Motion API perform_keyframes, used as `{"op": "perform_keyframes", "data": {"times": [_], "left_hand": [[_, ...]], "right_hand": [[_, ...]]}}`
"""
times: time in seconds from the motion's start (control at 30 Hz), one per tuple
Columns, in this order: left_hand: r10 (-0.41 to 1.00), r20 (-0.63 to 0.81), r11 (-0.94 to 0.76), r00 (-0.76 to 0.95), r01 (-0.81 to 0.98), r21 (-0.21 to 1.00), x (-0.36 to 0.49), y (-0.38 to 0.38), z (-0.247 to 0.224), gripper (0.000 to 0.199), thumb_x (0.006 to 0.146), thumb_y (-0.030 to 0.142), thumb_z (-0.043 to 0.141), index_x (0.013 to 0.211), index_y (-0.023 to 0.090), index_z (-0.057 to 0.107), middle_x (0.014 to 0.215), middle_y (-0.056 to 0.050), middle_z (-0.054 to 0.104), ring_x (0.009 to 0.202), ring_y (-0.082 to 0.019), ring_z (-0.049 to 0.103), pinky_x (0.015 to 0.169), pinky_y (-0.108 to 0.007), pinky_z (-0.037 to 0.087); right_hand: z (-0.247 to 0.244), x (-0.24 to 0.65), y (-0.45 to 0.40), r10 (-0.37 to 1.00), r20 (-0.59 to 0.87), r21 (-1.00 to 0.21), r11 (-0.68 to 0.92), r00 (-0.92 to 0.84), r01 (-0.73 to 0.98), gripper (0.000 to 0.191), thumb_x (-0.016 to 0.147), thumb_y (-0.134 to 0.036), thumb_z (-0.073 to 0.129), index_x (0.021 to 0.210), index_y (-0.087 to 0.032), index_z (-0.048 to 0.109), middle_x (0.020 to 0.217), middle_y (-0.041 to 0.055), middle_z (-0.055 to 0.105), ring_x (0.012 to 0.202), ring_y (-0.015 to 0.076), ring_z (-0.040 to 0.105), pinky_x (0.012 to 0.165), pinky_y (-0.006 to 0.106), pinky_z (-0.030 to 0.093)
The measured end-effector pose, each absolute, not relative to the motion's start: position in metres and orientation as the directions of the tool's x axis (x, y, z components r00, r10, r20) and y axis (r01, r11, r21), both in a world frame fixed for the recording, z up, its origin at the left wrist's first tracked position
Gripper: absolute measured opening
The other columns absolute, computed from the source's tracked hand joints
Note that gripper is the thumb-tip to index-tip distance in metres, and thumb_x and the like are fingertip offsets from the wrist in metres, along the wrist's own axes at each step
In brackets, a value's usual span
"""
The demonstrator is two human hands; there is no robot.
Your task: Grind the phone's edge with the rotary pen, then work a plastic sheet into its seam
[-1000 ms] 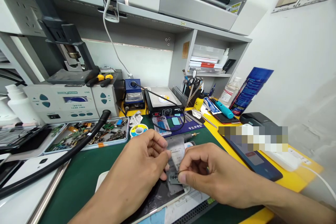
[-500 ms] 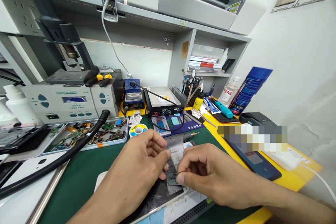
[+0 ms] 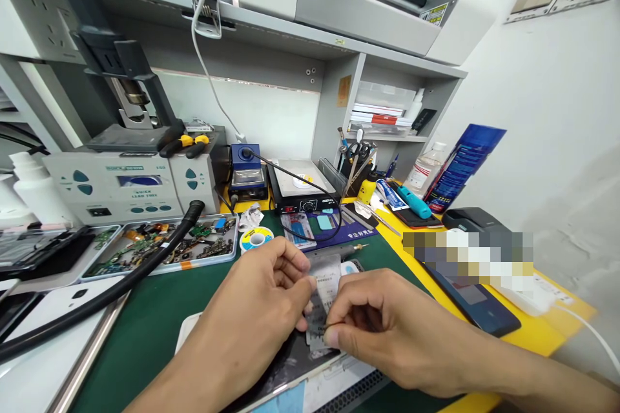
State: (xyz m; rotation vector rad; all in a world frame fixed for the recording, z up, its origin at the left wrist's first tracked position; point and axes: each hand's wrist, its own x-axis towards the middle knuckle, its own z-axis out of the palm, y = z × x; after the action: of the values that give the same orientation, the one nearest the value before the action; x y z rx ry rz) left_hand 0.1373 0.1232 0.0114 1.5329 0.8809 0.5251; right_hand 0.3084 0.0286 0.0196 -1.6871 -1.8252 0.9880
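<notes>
Between my hands is a thin grey razor blade point(image 3: 316, 337), lying over a tablet-like device with a dark screen point(image 3: 285, 371) and a pale rim. My right hand point(image 3: 382, 329) is closed, thumb and forefinger pinching the blade's right end. My left hand point(image 3: 264, 310) is curled just left of it, thumb and fingertips close together; what they hold, if anything, is hidden. Behind the blade lies a translucent printed packet point(image 3: 325, 281), partly covered by my fingers. Beyond the packet rests a grey pen-like tool point(image 3: 339, 251) with a pointed metal tip.
A solder spool point(image 3: 256, 240) and a tray of circuit boards point(image 3: 169, 242) sit to the left, with a black hose point(image 3: 145, 281) crossing over. A hot plate point(image 3: 305, 184) stands behind. At right are a dark blue phone point(image 3: 477, 300) and a white power strip point(image 3: 526, 293).
The razor blade has tilted a little between my hands, and its cut-outs show less. Both hands keep nearly the same pose; the view has shifted slightly.
</notes>
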Motion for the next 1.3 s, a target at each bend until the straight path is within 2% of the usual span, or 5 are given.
{"op": "perform_keyframes", "data": {"times": [0.23,0.47,0.7,0.93,1.3], "left_hand": [[0.791,-0.133,-0.002,0.597,0.221,0.975,0.138,0.124,0.01,0.008,0.085,0.017,0.065,0.086,0.02,0.058,0.06,0.008,0.061,0.052,-0.01,0.061,0.051,-0.018,0.047],[0.783,-0.154,0.006,0.603,0.24,0.971,0.136,0.124,0.011,0.005,0.085,0.018,0.063,0.087,0.02,0.058,0.064,0.007,0.061,0.054,-0.012,0.063,0.052,-0.021,0.05],[0.784,-0.164,0.031,0.599,0.225,0.974,0.139,0.125,0.01,0.007,0.084,0.016,0.063,0.086,0.02,0.058,0.062,0.007,0.063,0.054,-0.012,0.063,0.051,-0.02,0.051],[0.777,-0.13,0.013,0.616,0.191,0.982,0.137,0.125,0.005,0.009,0.084,0.018,0.067,0.086,0.02,0.059,0.06,0.007,0.064,0.054,-0.01,0.062,0.05,-0.017,0.049],[0.779,-0.114,0.024,0.616,0.153,0.988,0.137,0.127,0.002,0.011,0.084,0.021,0.07,0.087,0.02,0.059,0.064,0.007,0.066,0.052,-0.009,0.063,0.049,-0.016,0.048]], "right_hand": [[0.017,0.312,0.028,0.98,-0.096,-0.764,0.039,-0.173,0.644,0.018,0.092,-0.03,0.067,0.08,-0.017,0.07,0.075,-0.0019,0.06,0.061,0.0081,0.05,0.054,0.018,0.038],[0.016,0.314,0.03,0.976,-0.096,-0.77,0.053,-0.198,0.635,0.02,0.094,-0.034,0.067,0.083,-0.017,0.072,0.077,-0.0011,0.06,0.064,0.0091,0.05,0.056,0.019,0.039],[0.018,0.314,0.03,0.973,-0.091,-0.771,0.067,-0.214,0.633,0.021,0.094,-0.034,0.068,0.082,-0.017,0.073,0.08,0.0004,0.063,0.076,0.0125,0.055,0.063,0.02,0.04],[0.019,0.319,0.031,0.962,-0.221,-0.897,-0.136,-0.16,0.421,0.018,0.084,-0.03,0.078,0.081,-0.014,0.069,0.061,-0.0054,0.051,0.054,0.0079,0.04,0.047,0.02,0.029],[0.018,0.32,0.03,0.973,-0.179,-0.846,-0.077,-0.146,0.527,0.021,0.092,-0.033,0.067,0.082,-0.015,0.068,0.067,-0.003,0.056,0.058,0.0087,0.046,0.051,0.019,0.035]]}}
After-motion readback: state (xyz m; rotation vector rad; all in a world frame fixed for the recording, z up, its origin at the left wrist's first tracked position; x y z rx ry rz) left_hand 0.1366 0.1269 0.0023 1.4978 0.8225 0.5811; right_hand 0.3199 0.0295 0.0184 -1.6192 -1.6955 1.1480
